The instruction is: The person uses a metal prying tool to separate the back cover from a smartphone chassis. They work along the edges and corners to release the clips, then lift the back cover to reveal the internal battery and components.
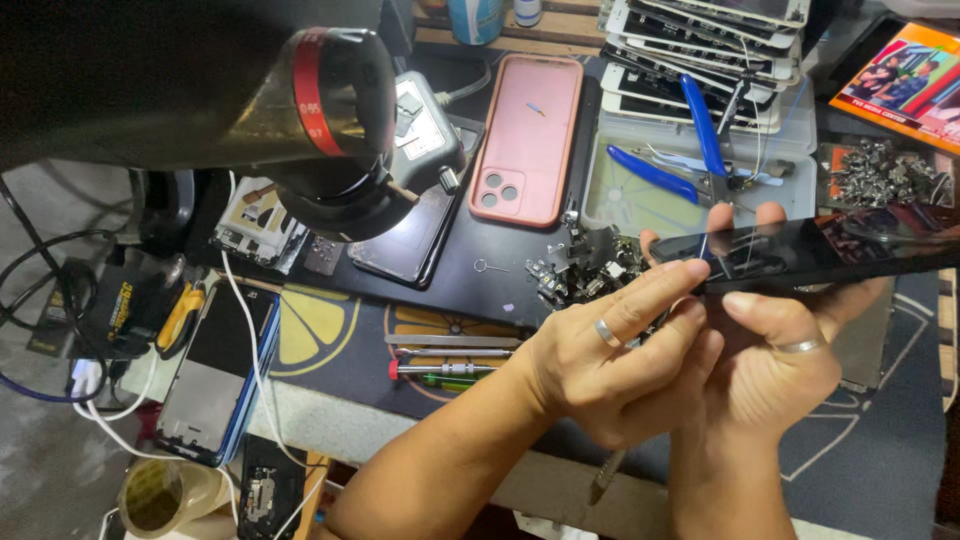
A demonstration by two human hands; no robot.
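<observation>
Both of my hands hold a black smartphone (830, 252) edge-on above the dark work mat (880, 450) at the right. My left hand (610, 355), with a ring on one finger, grips the phone's near left end, its fingers stretched along the edge. My right hand (785, 365), also ringed, cradles the phone from below, thumb pressed against its lower edge and fingertips showing over the top. The phone's glossy face reflects the clutter behind it.
A microscope head with a red ring (330, 120) hangs at the upper left. A pink phone case (528, 140), blue-handled pliers (700, 150), stacked phone screens (710, 50), a heap of small metal parts (585, 268), screwdrivers (450, 370), a blue-framed phone (215, 375), cables and a tape roll (160, 495) surround my hands.
</observation>
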